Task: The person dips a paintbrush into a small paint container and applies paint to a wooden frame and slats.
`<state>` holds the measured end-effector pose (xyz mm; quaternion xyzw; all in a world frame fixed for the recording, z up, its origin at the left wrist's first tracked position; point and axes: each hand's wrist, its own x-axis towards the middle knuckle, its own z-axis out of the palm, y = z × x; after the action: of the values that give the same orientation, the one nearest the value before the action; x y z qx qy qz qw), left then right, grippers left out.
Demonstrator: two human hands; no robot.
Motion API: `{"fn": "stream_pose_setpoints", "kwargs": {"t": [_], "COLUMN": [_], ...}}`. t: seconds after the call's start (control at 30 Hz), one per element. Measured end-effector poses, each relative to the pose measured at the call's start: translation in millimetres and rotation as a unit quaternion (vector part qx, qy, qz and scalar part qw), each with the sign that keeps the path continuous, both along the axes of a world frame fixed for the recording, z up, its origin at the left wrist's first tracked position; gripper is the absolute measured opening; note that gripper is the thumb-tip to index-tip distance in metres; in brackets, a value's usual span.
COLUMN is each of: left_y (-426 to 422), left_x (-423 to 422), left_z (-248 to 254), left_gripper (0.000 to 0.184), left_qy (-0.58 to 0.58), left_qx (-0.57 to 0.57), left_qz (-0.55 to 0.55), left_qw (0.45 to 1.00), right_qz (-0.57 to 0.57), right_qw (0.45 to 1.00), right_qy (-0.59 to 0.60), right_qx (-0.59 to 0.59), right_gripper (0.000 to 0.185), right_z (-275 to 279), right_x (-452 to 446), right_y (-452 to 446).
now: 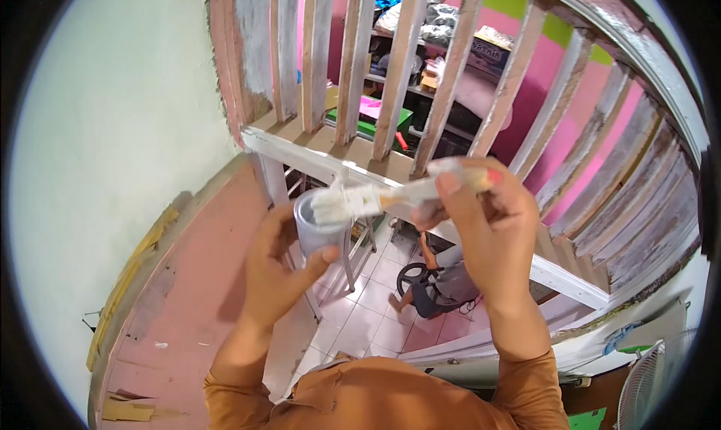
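My left hand (274,268) is wrapped round a grey paint can (319,242), held upright with its opening towards me. In my right hand (492,227) is a paintbrush (409,196) by its handle, lying nearly level and pointing left. The white, paint-covered bristles (328,205) are over the can's mouth, covering part of the rim. Whether they touch it I cannot tell. How much paint the can holds is hidden. Just beyond both hands runs a wooden railing with upright slats (398,69), patchily coated in white.
A white beam (323,156) carries the slats. Far below, on a tiled floor (360,310), a person (447,283) sits beside a black wheel-shaped object (411,278). A pink board surface (188,280) lies at left, next to a pale wall (120,129). A fan (644,385) stands lower right.
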<state>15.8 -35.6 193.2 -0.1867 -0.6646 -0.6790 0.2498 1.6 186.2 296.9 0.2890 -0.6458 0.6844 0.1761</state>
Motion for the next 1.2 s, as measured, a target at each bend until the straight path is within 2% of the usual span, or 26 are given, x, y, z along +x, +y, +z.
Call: {"fn": "stream_pose_setpoints", "kwargs": {"t": [0.1,0.17,0.23,0.33,0.43,0.67,0.83,0.9,0.97,1.03,1.2], "left_y": [5,13,19,24,28,39,45,46,45,45,54], "left_x": [-6,-17,-28,-37,-48,-57,-61,-62,-65,-66,-72], "left_z": [32,50,67,84,92,96,105,112,119,125,147], "left_gripper": [0.061,0.059,0.058,0.058,0.061,0.064,0.065,0.065,0.065,0.066,0.066], "left_qy": [-0.01,0.015,0.04,-0.013,0.004,0.024,0.046,0.036,0.025,0.008,0.07], "left_qx": [-0.003,0.041,0.038,0.038,0.02,0.03,0.032,0.027,0.016,0.005,0.011], "left_qz": [-0.005,-0.028,-0.039,-0.058,-0.047,-0.099,-0.12,-0.113,-0.117,-0.117,-0.11], "left_qw": [1.0,0.999,0.998,0.998,0.999,0.994,0.991,0.993,0.993,0.993,0.991], "right_qz": [-0.036,-0.053,-0.061,-0.124,-0.148,-0.189,-0.177,-0.172,-0.199,-0.221,-0.245], "right_qw": [0.999,0.997,0.997,0.987,0.983,0.974,0.976,0.976,0.973,0.966,0.956], "right_qy": [0.035,0.052,0.049,0.099,0.105,0.117,0.117,0.127,0.09,0.106,0.135], "right_qx": [-0.005,0.014,-0.021,0.001,0.014,0.038,0.047,0.036,0.075,0.088,0.084], "right_gripper": [0.018,0.02,0.023,0.026,0.027,0.032,0.036,0.038,0.04,0.041,0.039], "right_z": [21,37,51,71,84,96,96,99,105,110,127], "right_x": [-2,-1,0,-1,-3,-3,-8,-3,4,7,13], "right_y": [7,12,14,20,29,32,33,36,38,40,46]}}
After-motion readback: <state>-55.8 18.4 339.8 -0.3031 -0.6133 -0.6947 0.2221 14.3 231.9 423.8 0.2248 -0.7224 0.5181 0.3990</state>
